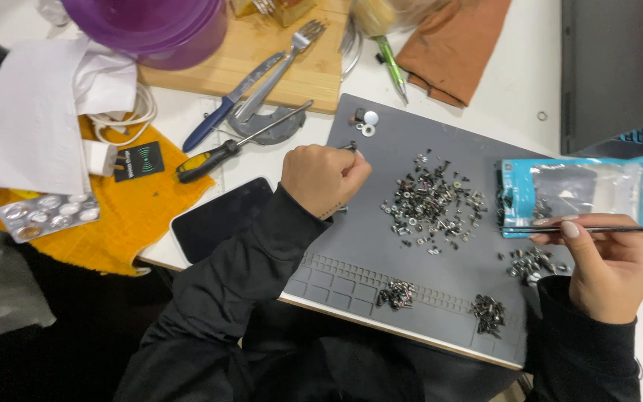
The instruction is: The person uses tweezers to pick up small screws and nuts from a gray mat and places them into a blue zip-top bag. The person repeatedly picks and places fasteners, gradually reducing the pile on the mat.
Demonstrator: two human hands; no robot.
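Where the grey mat (381, 246) is widest, a loose pile of small screws (432, 205) lies between both hands — dark and silvery, too tiny to sort by kind. Closed, the left hand (323, 179) pinches a small dark part (349, 146), mostly hidden; the right hand (610, 264) grips thin tweezers (560, 230) level.

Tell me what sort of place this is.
Likely a home desk used for small electronics repair: a grey work mat strewn with tiny screws, tweezers in the right hand, a screwdriver nearby.
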